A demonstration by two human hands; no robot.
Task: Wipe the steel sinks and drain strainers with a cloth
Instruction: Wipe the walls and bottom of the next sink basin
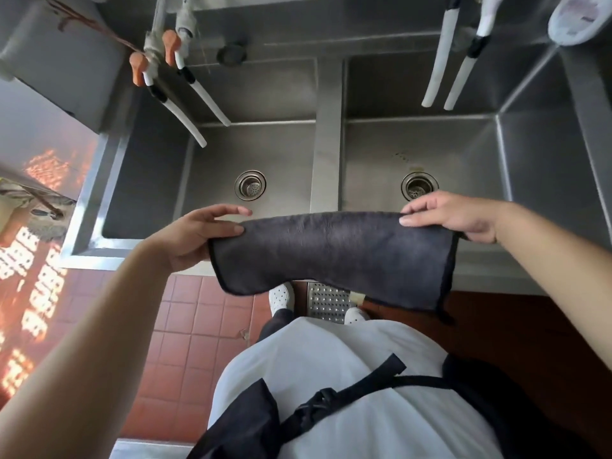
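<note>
We held the cloth (334, 253) stretched left-right above the front rim, left hand (195, 240) and right hand (453, 217) each pinching an end, both sinks beyond our fingers, right strainer (418, 187) nearest the right hand.

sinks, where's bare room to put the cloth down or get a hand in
Both basin floors are bare around the left strainer and right strainer. The divider between them is bare too. It is crowded at the back, where hoses hang. Both hands hold the cloth.
</note>
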